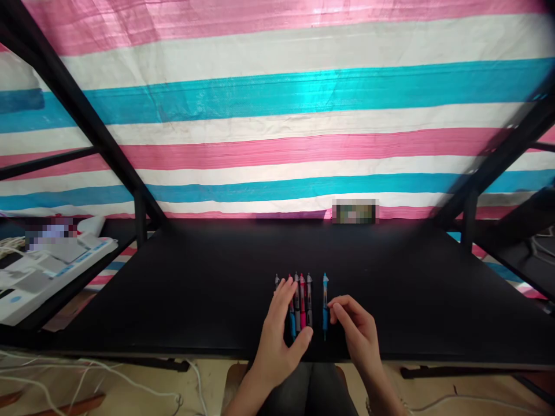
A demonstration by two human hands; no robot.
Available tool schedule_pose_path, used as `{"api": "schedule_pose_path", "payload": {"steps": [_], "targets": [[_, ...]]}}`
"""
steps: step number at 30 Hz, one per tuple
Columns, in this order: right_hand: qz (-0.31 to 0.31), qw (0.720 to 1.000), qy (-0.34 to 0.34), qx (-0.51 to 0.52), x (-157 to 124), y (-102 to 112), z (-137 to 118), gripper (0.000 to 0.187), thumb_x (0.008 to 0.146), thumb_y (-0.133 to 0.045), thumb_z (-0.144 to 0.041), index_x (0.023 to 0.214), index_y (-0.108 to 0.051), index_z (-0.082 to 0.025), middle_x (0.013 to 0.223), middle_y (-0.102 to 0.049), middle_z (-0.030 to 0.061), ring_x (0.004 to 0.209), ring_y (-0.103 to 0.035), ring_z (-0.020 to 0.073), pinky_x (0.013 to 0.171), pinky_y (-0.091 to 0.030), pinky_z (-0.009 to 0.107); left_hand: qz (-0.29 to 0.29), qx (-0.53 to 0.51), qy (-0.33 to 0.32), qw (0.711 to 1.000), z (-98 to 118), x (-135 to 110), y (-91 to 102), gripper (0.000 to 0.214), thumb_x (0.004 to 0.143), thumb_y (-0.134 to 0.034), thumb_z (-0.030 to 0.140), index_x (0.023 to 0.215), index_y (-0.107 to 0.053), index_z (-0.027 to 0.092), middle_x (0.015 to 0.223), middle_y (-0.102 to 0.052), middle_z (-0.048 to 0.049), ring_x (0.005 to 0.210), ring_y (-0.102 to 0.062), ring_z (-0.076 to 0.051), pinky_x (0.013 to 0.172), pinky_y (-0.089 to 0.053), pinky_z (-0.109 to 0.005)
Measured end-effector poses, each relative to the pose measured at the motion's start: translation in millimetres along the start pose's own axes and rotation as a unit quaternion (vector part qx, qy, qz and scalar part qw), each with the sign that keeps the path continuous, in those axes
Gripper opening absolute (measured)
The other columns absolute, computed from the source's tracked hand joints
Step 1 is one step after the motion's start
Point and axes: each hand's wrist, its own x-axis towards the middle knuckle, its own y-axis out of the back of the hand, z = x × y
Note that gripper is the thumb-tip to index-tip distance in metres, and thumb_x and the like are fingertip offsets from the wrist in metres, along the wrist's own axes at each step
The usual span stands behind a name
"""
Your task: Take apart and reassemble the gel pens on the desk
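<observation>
Slim multicoloured plastic pens (303, 299) are partly covered by the spread left hand (278, 336); whether the slim blue pen (325, 303) is pinched by the right hand (359, 328) is unclear.

On a flat black tabletop (199, 289), the person's left hand (277, 341) spreads over a row of slim grey, pink and blue plastic pens (302, 306), with a lone light-blue plastic pen (325, 309) at the row's three o'clock, just beside the loosely curled right hand (358, 329).

The black table (208, 289) carries pens (303, 301) (one blue pen (325, 306) lies apart).
</observation>
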Motion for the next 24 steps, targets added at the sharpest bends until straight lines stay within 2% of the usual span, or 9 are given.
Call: {"api": "schedule_pose_path", "payload": {"steps": [3, 6, 10, 13, 15, 17, 20, 22, 24], "targets": [[0.016, 1.000, 0.011, -0.016, -2, -1, -2, 0.030, 0.098, -0.070, -0.047, 0.084, -0.075, -0.020, 0.065, -0.059, -0.0008, 0.062, -0.055, 0.0160, 0.059, -0.043, 0.027, 0.037, -0.113, 0.036, 0.992, -6, -1, 3.0, 0.066, 0.102, -0.058, 0.044, 0.163, -0.038, 0.029, 0.172, -0.040, -0.0115, 0.162, -0.029, -0.034, 0.132, -0.024, -0.060], [0.034, 0.999, 0.029, -0.030, -4, -2, -3, 0.031, 0.098, -0.069, -0.047, 0.084, -0.075, -0.020, 0.066, -0.059, -0.0007, 0.063, -0.055, 0.0163, 0.059, -0.044, 0.027, 0.074, -0.232, 0.057, 0.968, -10, 1, 7.4, 0.072, 0.101, -0.057, 0.052, 0.163, -0.035, 0.023, 0.169, -0.045, -0.0160, 0.160, -0.034, -0.034, 0.132, -0.025, -0.056], [0.062, 0.995, 0.059, -0.048, -7, -3, -2, 0.031, 0.100, -0.066, -0.046, 0.085, -0.073, -0.019, 0.067, -0.058, -0.0006, 0.062, -0.055, 0.0162, 0.056, -0.043, 0.027, 0.117, -0.327, 0.074, 0.935, -10, 1, 16.9, 0.068, 0.103, -0.044, 0.043, 0.163, -0.031, 0.017, 0.165, -0.050, -0.0204, 0.158, -0.038, -0.032, 0.132, -0.024, -0.057], [0.087, 0.991, 0.085, -0.062, -8, -3, 0, 0.028, 0.102, -0.064, -0.042, 0.088, -0.072, -0.019, 0.068, -0.058, -0.0008, 0.061, -0.054, 0.0155, 0.054, -0.042, 0.026, 0.137, -0.371, 0.088, 0.914, -8, -3, 24.5, 0.070, 0.103, -0.036, 0.039, 0.167, -0.024, 0.016, 0.164, -0.051, -0.0200, 0.158, -0.039, -0.031, 0.132, -0.025, -0.058], [0.103, 0.986, 0.107, -0.073, -10, -3, 2, 0.026, 0.102, -0.063, -0.039, 0.088, -0.072, -0.019, 0.068, -0.058, -0.0011, 0.061, -0.054, 0.0152, 0.055, -0.042, 0.026, 0.156, -0.433, 0.099, 0.882, -7, -8, 28.9, 0.072, 0.102, -0.036, 0.041, 0.169, -0.023, 0.015, 0.163, -0.052, -0.0202, 0.158, -0.039, -0.031, 0.132, -0.023, -0.056], [0.115, 0.981, 0.132, -0.084, -14, -2, 5, 0.024, 0.103, -0.062, -0.037, 0.089, -0.071, -0.020, 0.068, -0.057, -0.0016, 0.060, -0.054, 0.0149, 0.055, -0.042, 0.026, 0.169, -0.509, 0.107, 0.837, -7, -14, 33.3, 0.075, 0.100, -0.041, 0.042, 0.168, -0.025, 0.014, 0.162, -0.054, -0.0210, 0.157, -0.039, -0.032, 0.133, -0.018, -0.055], [0.124, 0.972, 0.171, -0.105, -24, 0, 8, 0.020, 0.105, -0.059, -0.031, 0.091, -0.070, -0.021, 0.071, -0.058, -0.0013, 0.060, -0.054, 0.0145, 0.054, -0.042, 0.025, 0.149, -0.590, 0.112, 0.785, -13, -25, 41.2, 0.076, 0.097, -0.050, 0.046, 0.166, -0.035, 0.019, 0.160, -0.056, -0.0192, 0.159, -0.036, -0.035, 0.134, -0.009, -0.057], [0.124, 0.965, 0.197, -0.120, -32, 2, 10, 0.018, 0.105, -0.058, -0.027, 0.092, -0.070, -0.021, 0.075, -0.059, -0.0003, 0.062, -0.055, 0.0147, 0.055, -0.043, 0.026, 0.120, -0.616, 0.119, 0.770, -22, -35, 48.2, 0.073, 0.095, -0.053, 0.053, 0.162, -0.045, 0.026, 0.159, -0.058, -0.0159, 0.159, -0.034, -0.037, 0.133, -0.004, -0.059], [0.120, 0.958, 0.221, -0.135, -41, 5, 14, 0.017, 0.104, -0.058, -0.022, 0.092, -0.069, -0.022, 0.078, -0.061, 0.0008, 0.065, -0.057, 0.0154, 0.058, -0.044, 0.026, 0.098, -0.627, 0.128, 0.762, -37, -51, 57.0, 0.072, 0.090, -0.058, 0.062, 0.155, -0.057, 0.031, 0.154, -0.064, -0.0129, 0.156, -0.039, -0.041, 0.131, -0.003, -0.064]]}}
